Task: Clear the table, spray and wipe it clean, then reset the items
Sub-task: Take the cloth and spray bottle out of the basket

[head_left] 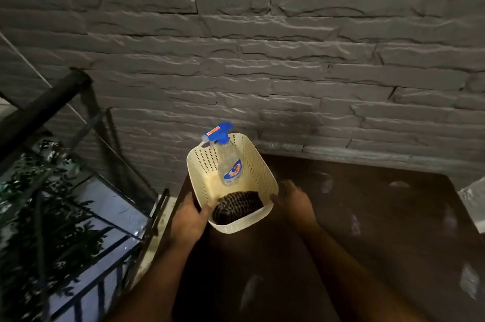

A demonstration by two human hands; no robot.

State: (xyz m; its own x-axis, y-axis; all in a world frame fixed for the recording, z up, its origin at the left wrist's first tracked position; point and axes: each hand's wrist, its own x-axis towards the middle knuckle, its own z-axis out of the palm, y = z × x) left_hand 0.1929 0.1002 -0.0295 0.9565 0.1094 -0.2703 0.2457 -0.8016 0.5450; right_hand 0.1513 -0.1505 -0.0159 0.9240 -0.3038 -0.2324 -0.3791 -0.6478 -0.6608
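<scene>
Head view: cream basket at frame centre on dark table, long axis running up-left. Left hand grips its near-left rim; right hand, fingers loosely spread, touches its right wall. Spray bottle and striped cloth inside.

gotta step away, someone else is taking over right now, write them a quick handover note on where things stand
Left hand: grips the near left rim of the cream perforated basket.
Right hand: fingers on the basket's right side; grip not clear.
Basket sits at the far left of the dark table, by the grey stone wall.
Inside: spray bottle with blue trigger, leaning on the far wall, and a dark striped cloth at the near end.
Done: tabletop looks wet and glossy; I cannot tell if it was wiped.
Left: probably resetting the items.
</scene>
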